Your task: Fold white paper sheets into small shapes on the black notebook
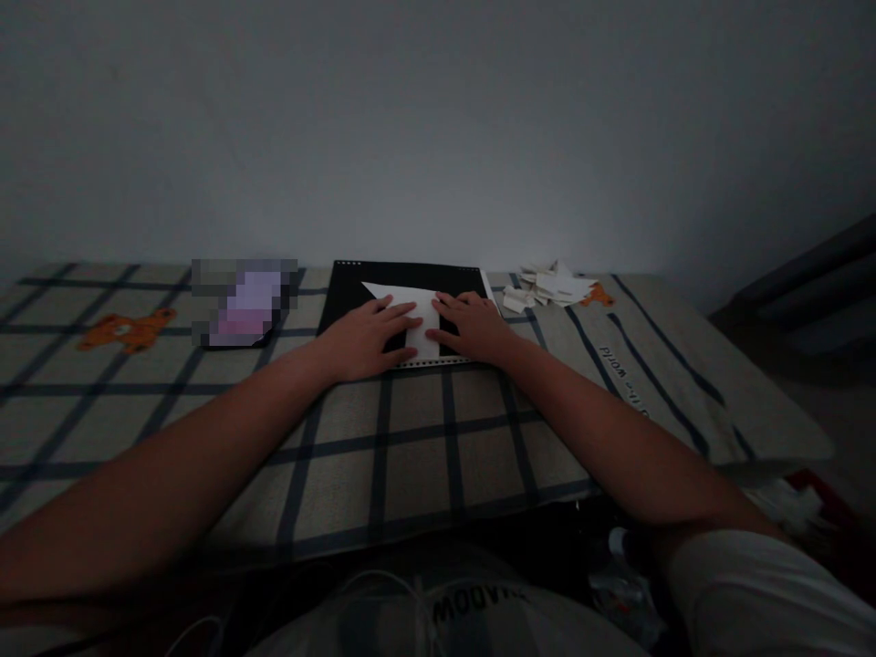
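A white sheet of paper, partly folded with a pointed corner at its far left, lies on a black board. My left hand lies flat on the sheet's left part, fingers spread and pointing right. My right hand presses flat on the sheet's right part, fingertips close to those of the left hand. Neither hand grips anything; both rest palm down on the paper.
The board sits on a checked cloth with orange animal prints. A pile of small white paper scraps lies right of the board. A blurred purple object lies to its left. A plain wall rises behind.
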`<state>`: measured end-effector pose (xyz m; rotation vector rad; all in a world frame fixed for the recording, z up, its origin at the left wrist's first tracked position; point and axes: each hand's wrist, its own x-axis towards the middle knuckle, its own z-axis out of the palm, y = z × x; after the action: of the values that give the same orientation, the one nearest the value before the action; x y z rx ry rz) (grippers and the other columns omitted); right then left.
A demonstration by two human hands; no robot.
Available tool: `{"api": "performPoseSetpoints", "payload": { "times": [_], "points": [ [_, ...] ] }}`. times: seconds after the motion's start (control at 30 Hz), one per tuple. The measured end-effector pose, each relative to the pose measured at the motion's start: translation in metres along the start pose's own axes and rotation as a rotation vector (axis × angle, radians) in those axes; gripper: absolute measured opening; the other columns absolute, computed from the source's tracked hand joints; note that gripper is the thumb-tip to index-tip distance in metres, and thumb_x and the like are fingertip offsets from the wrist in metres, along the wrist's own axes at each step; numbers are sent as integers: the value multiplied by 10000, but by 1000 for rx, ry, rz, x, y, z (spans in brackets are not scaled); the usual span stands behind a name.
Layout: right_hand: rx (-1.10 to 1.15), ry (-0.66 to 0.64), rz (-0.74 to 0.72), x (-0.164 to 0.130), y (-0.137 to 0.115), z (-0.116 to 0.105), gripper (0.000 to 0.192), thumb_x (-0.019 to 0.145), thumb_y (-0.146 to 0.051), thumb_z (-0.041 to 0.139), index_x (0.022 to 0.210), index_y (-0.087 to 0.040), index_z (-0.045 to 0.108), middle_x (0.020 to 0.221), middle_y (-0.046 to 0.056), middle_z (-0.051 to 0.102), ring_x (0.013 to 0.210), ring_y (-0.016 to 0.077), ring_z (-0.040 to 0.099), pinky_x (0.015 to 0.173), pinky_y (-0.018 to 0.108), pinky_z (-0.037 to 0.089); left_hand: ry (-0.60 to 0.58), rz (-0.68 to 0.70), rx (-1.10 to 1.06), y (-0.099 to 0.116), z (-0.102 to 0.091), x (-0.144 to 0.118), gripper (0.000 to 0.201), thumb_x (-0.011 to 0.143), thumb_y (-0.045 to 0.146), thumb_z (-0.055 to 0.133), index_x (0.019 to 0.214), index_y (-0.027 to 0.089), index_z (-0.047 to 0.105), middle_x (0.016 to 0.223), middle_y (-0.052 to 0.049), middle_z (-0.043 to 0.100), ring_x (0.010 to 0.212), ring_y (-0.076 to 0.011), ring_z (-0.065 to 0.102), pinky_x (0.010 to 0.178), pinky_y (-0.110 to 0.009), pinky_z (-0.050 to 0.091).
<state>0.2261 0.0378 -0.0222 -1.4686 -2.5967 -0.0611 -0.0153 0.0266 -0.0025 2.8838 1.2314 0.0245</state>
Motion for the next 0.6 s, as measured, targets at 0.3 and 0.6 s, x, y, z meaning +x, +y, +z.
{"api": "performPoseSetpoints", "payload": {
  "times": [0.3, 0.6],
  "points": [
    [-12, -27, -83, -2, 6, -11, 570, 969, -617, 547, 1399, -256, 652, 1555, 45, 542, 1294, 355, 498, 1007, 502, 446, -13, -7, 30, 2, -3, 1, 653, 1014, 568, 436, 1534, 178, 497, 1668, -94, 356, 1513, -391, 334, 1238, -471, 276],
    [63, 63, -232, -9, 3, -18, 261, 980, -400, 634, 1051, -229, 818, 1332, 67, 708, 1198, 285, 563, 957, 443, 417, -42, -22, 34, 4, -4, 1, 656, 1011, 563, 447, 1545, 183, 484, 1677, -78, 340, 1514, -400, 328, 1238, -472, 280]
  ]
}}
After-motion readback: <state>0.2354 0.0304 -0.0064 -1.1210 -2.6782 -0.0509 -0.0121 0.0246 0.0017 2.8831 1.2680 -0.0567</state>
